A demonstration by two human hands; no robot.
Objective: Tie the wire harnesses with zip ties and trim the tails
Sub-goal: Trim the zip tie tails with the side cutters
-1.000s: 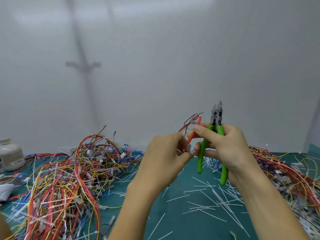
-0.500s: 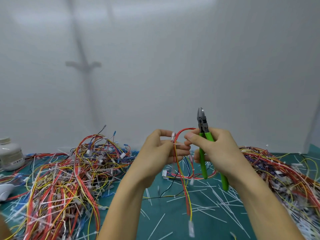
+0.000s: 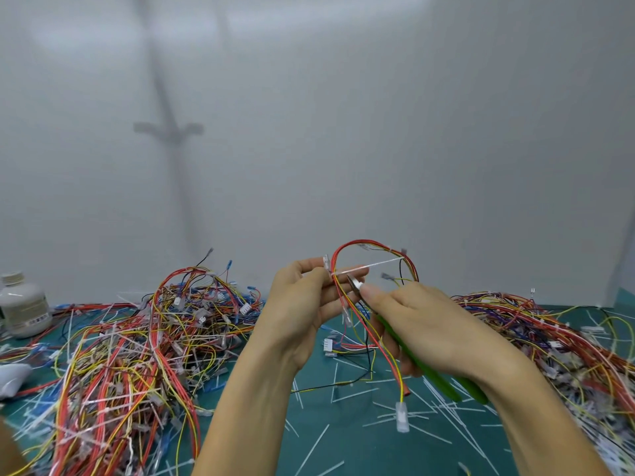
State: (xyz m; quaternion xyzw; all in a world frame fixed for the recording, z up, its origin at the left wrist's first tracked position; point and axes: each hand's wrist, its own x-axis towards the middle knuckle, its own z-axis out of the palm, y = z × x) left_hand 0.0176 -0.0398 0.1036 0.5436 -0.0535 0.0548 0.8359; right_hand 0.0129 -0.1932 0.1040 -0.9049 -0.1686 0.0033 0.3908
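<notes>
My left hand (image 3: 302, 304) pinches a red and yellow wire harness (image 3: 371, 324) at the spot where a white zip tie (image 3: 369, 266) binds it. The tie's tail sticks out to the right, across the harness loop. My right hand (image 3: 422, 328) grips green-handled cutters (image 3: 429, 369), whose metal jaws point up-left and sit just below the tie's head. The harness ends hang down over the green mat, with white connectors at their tips.
A big heap of tied harnesses (image 3: 137, 355) lies at the left, another heap (image 3: 556, 338) at the right. Cut white tie tails (image 3: 412, 417) litter the green mat (image 3: 309, 441). A white bottle (image 3: 22, 305) stands at far left. A white wall rises behind.
The cutters have swung from pointing upright to pointing up-left at the zip tie. The harness has unfolded and hangs lower, and the tie's tail now shows to the right.
</notes>
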